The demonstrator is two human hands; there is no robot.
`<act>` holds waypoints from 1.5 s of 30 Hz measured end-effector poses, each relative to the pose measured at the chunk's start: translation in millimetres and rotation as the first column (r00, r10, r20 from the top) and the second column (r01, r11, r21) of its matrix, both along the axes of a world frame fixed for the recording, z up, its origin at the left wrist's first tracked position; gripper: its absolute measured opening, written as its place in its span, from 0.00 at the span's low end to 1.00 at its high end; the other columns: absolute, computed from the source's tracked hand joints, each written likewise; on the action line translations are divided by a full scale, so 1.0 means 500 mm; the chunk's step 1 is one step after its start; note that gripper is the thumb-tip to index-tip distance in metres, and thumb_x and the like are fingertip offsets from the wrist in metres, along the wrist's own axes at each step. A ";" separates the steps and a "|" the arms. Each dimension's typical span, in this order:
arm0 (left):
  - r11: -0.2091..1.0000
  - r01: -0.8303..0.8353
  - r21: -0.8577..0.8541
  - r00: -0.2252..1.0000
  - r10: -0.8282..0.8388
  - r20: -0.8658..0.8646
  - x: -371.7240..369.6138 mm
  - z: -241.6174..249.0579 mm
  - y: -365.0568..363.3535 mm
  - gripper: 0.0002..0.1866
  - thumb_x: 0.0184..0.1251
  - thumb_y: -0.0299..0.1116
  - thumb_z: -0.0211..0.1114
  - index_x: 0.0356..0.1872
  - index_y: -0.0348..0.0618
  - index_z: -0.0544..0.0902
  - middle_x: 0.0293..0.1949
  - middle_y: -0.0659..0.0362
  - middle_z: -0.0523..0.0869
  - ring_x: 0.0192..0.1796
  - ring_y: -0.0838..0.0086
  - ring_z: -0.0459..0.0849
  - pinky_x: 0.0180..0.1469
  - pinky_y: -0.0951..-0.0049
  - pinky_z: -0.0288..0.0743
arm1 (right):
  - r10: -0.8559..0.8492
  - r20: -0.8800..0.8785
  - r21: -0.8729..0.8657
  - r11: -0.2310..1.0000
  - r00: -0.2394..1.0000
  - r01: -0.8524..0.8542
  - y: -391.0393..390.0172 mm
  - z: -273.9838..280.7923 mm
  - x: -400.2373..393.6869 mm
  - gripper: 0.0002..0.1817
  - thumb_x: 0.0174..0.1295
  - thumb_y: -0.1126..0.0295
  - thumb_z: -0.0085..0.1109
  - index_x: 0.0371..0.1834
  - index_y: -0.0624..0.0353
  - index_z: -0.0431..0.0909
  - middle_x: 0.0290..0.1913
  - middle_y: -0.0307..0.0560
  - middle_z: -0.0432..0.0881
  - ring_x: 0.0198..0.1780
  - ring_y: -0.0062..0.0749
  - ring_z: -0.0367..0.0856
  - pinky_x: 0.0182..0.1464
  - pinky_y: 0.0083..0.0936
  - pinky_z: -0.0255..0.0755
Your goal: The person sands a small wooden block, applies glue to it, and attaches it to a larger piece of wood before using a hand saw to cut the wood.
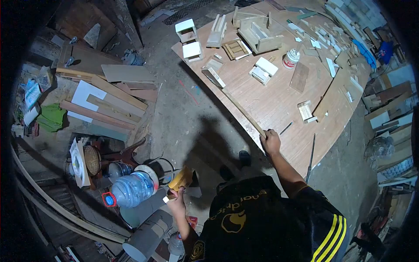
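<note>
My right hand (271, 142) is closed around the near end of a long thin wooden strip (243, 112), which lies along the table's left edge. Low on the left, my left hand (176, 204) is closed on a small wooden piece (169, 198) with a pale end. Just above that hand is a yellow-brown curved object (181, 178) whose kind I cannot make out. A short dark stick (286, 128) rests right of my right hand, and a long thin dark tool (311, 155) lies at the table's near right edge.
The wooden table (244, 144) bears small wooden box frames (262, 37), a white-topped piece (264, 70), a plastic jar (291, 58) and many offcuts (325, 39). To the left are stacked boards (113, 100), a large water bottle (131, 190) and a grey cylinder (150, 236).
</note>
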State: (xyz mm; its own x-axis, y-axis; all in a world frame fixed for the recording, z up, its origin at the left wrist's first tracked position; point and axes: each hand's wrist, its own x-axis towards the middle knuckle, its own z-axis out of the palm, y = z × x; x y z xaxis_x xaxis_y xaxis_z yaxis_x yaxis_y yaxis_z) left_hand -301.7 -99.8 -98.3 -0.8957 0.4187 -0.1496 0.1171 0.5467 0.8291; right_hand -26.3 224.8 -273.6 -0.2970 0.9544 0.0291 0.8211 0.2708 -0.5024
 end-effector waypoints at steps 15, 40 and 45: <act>0.994 -0.088 -0.068 0.994 0.092 0.065 0.009 -0.027 -0.054 0.21 0.62 0.33 0.73 0.21 0.45 0.66 0.22 0.67 0.67 0.26 0.80 0.65 0.30 0.76 0.63 | -0.001 -0.024 0.048 0.999 1.000 0.002 0.047 -0.012 -0.112 0.11 0.56 0.62 0.66 0.41 0.50 0.86 0.34 0.46 0.78 0.41 0.46 0.79 0.42 0.40 0.77; 0.996 0.029 0.086 0.991 -0.040 0.126 0.001 -0.006 -0.022 0.11 0.64 0.25 0.69 0.36 0.35 0.73 0.33 0.62 0.75 0.35 0.79 0.73 0.41 0.77 0.69 | -0.423 -0.240 0.116 0.881 0.874 0.458 0.037 0.044 0.048 0.14 0.65 0.57 0.55 0.42 0.53 0.84 0.40 0.54 0.82 0.44 0.49 0.79 0.48 0.41 0.73; 0.961 0.232 0.151 0.968 -0.244 0.061 -0.041 -0.042 -0.001 0.11 0.63 0.24 0.69 0.36 0.36 0.73 0.34 0.60 0.78 0.37 0.78 0.76 0.44 0.75 0.72 | -0.722 -0.019 0.287 0.659 0.692 0.696 -0.060 0.036 0.308 0.11 0.60 0.62 0.61 0.43 0.51 0.85 0.43 0.51 0.80 0.44 0.48 0.79 0.48 0.43 0.73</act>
